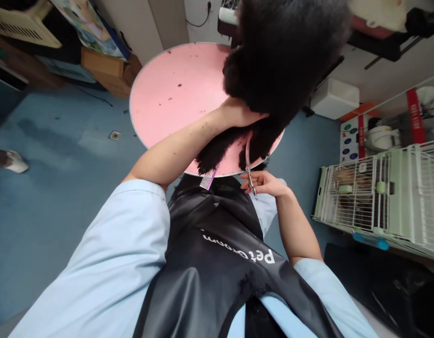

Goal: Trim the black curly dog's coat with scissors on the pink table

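Note:
A black fluffy dog point(283, 56) stands on a round pink grooming table point(174, 89). My left hand point(238, 113) reaches under the dog's body and presses into its fur; the fingers are hidden in the coat. My right hand point(264, 183) holds silver scissors point(248, 162) by the handles, blades pointing up at the dog's hind leg point(259, 145). A pink comb point(207, 179) lies at the table's near edge beside the other leg point(212, 152). I wear a black apron point(217, 253) over a light blue shirt.
A white wire cage point(382, 197) stands on the right. Cardboard boxes point(107, 70) and clutter sit at the back left. A white bin point(335, 98) rests behind the table. Another person's foot point(12, 162) shows at the left edge on the blue floor.

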### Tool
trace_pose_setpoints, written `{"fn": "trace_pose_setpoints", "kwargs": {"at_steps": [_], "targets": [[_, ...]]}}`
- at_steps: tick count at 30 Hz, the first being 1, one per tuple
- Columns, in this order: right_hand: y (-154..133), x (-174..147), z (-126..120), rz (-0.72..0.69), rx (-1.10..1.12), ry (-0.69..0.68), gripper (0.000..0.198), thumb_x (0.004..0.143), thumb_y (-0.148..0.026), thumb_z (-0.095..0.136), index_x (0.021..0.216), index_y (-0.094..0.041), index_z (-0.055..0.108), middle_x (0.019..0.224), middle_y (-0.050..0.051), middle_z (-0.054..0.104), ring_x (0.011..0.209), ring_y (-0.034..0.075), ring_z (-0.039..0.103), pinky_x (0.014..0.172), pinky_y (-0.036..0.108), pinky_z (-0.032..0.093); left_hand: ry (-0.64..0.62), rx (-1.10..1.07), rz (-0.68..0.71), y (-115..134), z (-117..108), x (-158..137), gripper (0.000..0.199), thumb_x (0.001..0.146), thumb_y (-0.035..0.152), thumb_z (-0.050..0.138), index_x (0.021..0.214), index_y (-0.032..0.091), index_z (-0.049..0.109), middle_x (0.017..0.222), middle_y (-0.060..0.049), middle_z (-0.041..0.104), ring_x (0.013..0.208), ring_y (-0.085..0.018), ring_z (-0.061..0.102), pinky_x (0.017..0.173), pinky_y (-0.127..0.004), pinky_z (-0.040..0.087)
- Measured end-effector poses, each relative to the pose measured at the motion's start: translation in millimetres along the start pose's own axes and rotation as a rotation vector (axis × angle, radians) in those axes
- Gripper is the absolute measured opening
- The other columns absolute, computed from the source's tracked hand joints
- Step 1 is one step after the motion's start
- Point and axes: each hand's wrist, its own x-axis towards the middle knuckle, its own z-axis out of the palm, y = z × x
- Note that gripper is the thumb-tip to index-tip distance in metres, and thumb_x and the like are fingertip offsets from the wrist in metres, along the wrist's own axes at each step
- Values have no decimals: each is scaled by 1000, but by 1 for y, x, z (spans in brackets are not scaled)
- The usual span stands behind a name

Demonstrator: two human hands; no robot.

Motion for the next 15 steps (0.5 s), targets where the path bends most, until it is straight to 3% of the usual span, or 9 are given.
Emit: {"fn": "trace_pose_setpoints", "kwargs": {"at_steps": [5,12,15], "targets": [[1,6,3,-30,-12,128,64,67,-27,81,125,-15,57,100,11,72,80,19,71,72,29,58,-73,34,-19,4,1,0,43,85,47,45,113,20,64,114,-4,68,120,-23,56,111,-38,39],[10,13,13,-46,27,202,62,65,-27,81,121,-15,59,98,11,72,78,19,71,68,29,57,-59,6,-38,8,2,-2,50,81,51,52,123,25,59,119,0,65,130,-25,47,114,-39,35],[17,15,18,-51,81,170,59,64,-29,82,117,-15,60,98,11,72,79,20,71,67,28,56,-85,35,-57,15,-2,-5,48,82,49,51,122,23,60,118,-2,65,130,-25,47,115,-40,33]]}}
